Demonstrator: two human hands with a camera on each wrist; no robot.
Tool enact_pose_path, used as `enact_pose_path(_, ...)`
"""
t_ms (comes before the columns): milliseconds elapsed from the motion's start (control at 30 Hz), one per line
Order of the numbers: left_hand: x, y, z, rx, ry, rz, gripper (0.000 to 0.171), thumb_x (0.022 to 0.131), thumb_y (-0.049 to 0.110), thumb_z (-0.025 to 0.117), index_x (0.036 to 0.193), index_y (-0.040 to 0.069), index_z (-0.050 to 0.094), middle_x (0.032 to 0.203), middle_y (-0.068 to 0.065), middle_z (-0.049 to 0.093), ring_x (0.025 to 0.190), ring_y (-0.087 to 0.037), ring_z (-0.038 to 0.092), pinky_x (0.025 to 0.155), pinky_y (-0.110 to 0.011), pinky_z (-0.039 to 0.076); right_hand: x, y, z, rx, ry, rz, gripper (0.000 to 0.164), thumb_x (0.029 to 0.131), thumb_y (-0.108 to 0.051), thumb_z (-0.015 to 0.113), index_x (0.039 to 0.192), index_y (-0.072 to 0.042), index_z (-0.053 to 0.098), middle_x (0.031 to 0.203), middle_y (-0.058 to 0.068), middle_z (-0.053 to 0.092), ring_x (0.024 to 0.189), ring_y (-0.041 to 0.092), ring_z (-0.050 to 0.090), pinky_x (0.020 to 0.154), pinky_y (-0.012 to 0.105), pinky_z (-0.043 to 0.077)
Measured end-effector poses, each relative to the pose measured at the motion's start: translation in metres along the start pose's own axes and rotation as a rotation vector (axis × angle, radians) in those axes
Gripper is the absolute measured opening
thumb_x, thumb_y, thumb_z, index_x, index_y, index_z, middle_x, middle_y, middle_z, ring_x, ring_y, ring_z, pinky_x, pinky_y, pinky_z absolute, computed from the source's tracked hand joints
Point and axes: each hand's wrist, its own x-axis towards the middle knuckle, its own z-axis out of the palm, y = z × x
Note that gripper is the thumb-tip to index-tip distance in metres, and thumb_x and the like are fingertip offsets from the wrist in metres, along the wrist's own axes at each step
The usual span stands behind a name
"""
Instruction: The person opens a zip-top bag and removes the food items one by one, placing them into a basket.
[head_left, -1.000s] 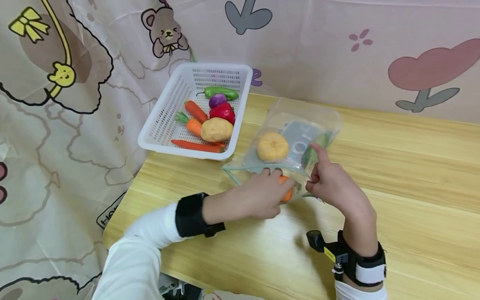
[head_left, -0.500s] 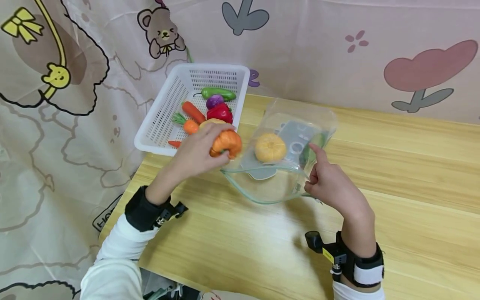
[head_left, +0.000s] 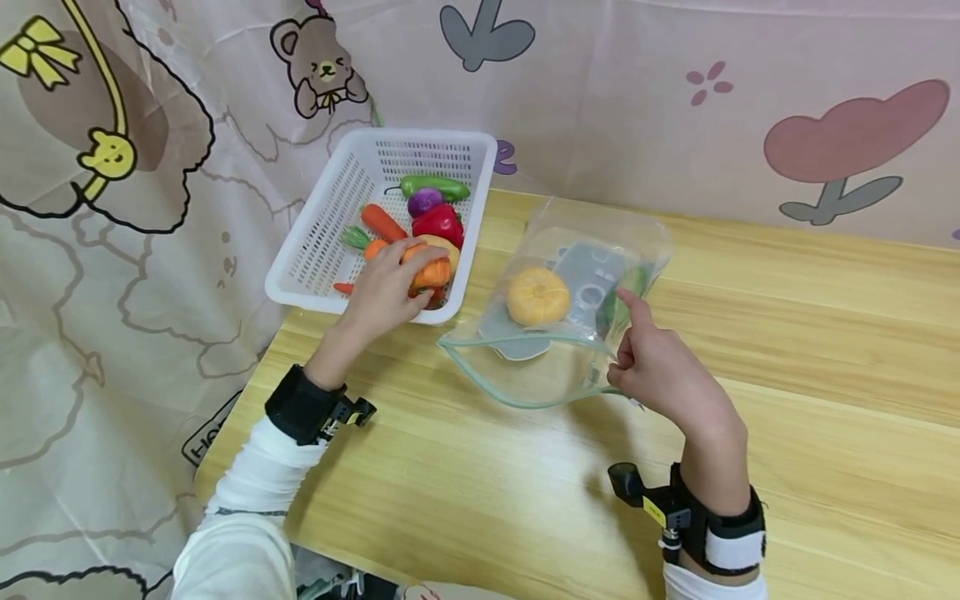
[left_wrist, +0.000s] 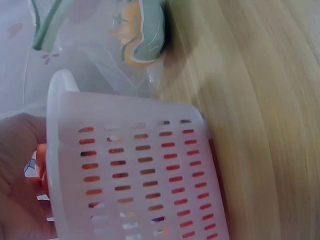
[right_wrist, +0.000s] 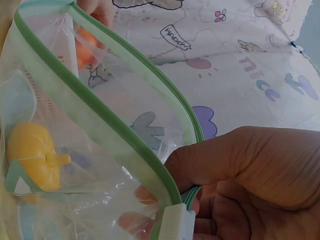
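Note:
My left hand [head_left: 386, 287] grips a small orange pumpkin [head_left: 432, 273] inside the near right corner of a white slotted basket [head_left: 303, 298]. In the left wrist view the basket wall [left_wrist: 115, 105] hides most of that pumpkin. My right hand [head_left: 667, 367] pinches the rim of a clear zip bag [head_left: 555, 379] beside its white slider [right_wrist: 177, 221], and the bag's mouth gapes toward me. A yellow pumpkin [head_left: 538, 297] and a green vegetable [head_left: 633, 287], partly hidden by my finger, lie in the bag.
The basket also holds a green pepper [head_left: 435, 187], a purple vegetable [head_left: 425, 202], a red bell pepper [head_left: 438, 223], a potato [head_left: 450, 248] and several carrots [head_left: 382, 222]. A patterned cloth [head_left: 600, 100] hangs behind the wooden table [head_left: 847, 350].
My left hand has taken the orange pumpkin out of the bag's mouth and carried it left, then down into the basket. My right hand has stayed at the bag's rim.

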Motion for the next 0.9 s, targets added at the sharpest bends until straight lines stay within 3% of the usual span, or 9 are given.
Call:
enact_pose_path(233, 0.01, 0.002, 0.01, -0.033, -0.05, -0.008, 0.065, 0.079, 0.014, 0.073, 0.139, 0.018, 0.046, 0.147, -0.02, 0.034, 0.138, -0.043, 0.025, 0.106, -0.056, 0.033, -0.001, 0.0, 0.0, -0.009, 0.006, 0.0, 0.084, 0.078, 0.001, 0.06, 0.145, 0.004, 0.008, 0.068, 0.001, 0.046, 0.056, 0.013, 0.04, 0.062, 0.029, 0.036)
enact_pose_path(367, 0.014, 0.002, 0.014, -0.103, -0.1, -0.046, 0.055, 0.082, 0.013, 0.068, 0.134, 0.01, 0.049, 0.149, -0.023, 0.03, 0.139, -0.048, 0.016, 0.108, -0.054, 0.029, -0.001, 0.0, 0.0, -0.003, 0.006, 0.005, 0.084, 0.078, 0.001, 0.06, 0.145, 0.003, 0.009, 0.068, 0.002, 0.046, 0.056, 0.013, 0.04, 0.062, 0.029, 0.036)
enact_pose_path(533, 0.015, 0.004, 0.013, -0.085, -0.144, -0.094, 0.044, 0.088, -0.005, 0.055, 0.131, 0.004, 0.051, 0.149, -0.022, 0.03, 0.137, -0.047, 0.02, 0.084, -0.042, 0.053, -0.001, 0.0, 0.0, -0.001, 0.006, 0.007, 0.083, 0.078, 0.001, 0.06, 0.144, 0.003, 0.01, 0.069, 0.002, 0.046, 0.057, 0.013, 0.041, 0.061, 0.029, 0.036)
enact_pose_path(567, 0.014, 0.005, 0.013, -0.077, -0.142, -0.112, 0.044, 0.089, -0.006, 0.053, 0.132, 0.005, 0.05, 0.149, -0.023, 0.029, 0.131, -0.045, 0.036, 0.074, -0.037, 0.055, -0.001, 0.0, 0.0, -0.002, 0.006, 0.006, 0.083, 0.078, 0.001, 0.06, 0.144, 0.003, 0.01, 0.069, 0.002, 0.046, 0.057, 0.013, 0.04, 0.061, 0.029, 0.036)
enact_pose_path(600, 0.014, 0.006, 0.014, -0.064, -0.131, -0.129, 0.045, 0.088, -0.008, 0.052, 0.131, 0.005, 0.051, 0.149, -0.023, 0.029, 0.132, -0.043, 0.037, 0.069, -0.037, 0.055, -0.001, 0.0, 0.0, -0.003, 0.006, 0.007, 0.083, 0.078, 0.001, 0.06, 0.144, 0.003, 0.01, 0.069, 0.002, 0.046, 0.057, 0.013, 0.04, 0.061, 0.029, 0.036)
enact_pose_path(667, 0.014, 0.007, 0.017, -0.038, -0.067, -0.162, 0.043, 0.086, -0.006, 0.055, 0.128, 0.006, 0.057, 0.144, -0.028, 0.034, 0.128, -0.039, 0.041, 0.074, -0.036, 0.053, -0.001, 0.001, 0.0, -0.003, 0.006, 0.008, 0.083, 0.078, 0.001, 0.06, 0.144, 0.003, 0.01, 0.069, 0.002, 0.046, 0.057, 0.013, 0.04, 0.061, 0.029, 0.036)
enact_pose_path(767, 0.013, 0.008, 0.021, 0.017, 0.032, -0.182, 0.027, 0.085, 0.0, 0.062, 0.111, 0.006, 0.069, 0.119, -0.028, 0.051, 0.105, -0.033, 0.044, 0.08, -0.037, 0.042, 0.0, 0.001, 0.001, 0.0, 0.002, 0.009, 0.083, 0.078, 0.001, 0.06, 0.145, 0.002, 0.009, 0.068, 0.002, 0.046, 0.057, 0.013, 0.04, 0.061, 0.029, 0.036)
enact_pose_path(800, 0.012, 0.008, 0.022, 0.035, 0.049, -0.181, 0.022, 0.084, 0.001, 0.063, 0.104, 0.007, 0.071, 0.108, -0.025, 0.056, 0.109, -0.034, 0.041, 0.085, -0.039, 0.04, 0.0, 0.001, 0.001, 0.002, 0.0, 0.009, 0.083, 0.078, 0.001, 0.06, 0.145, 0.002, 0.009, 0.068, 0.002, 0.046, 0.057, 0.013, 0.04, 0.061, 0.029, 0.035)
enact_pose_path(900, 0.012, 0.008, 0.023, 0.064, 0.027, -0.183, 0.014, 0.087, 0.006, 0.061, 0.095, 0.006, 0.073, 0.089, -0.018, 0.063, 0.092, -0.031, 0.046, 0.082, -0.039, 0.038, 0.0, 0.001, 0.001, 0.004, -0.005, 0.011, 0.084, 0.079, 0.001, 0.06, 0.145, 0.002, 0.009, 0.068, 0.002, 0.046, 0.057, 0.013, 0.04, 0.061, 0.028, 0.035)
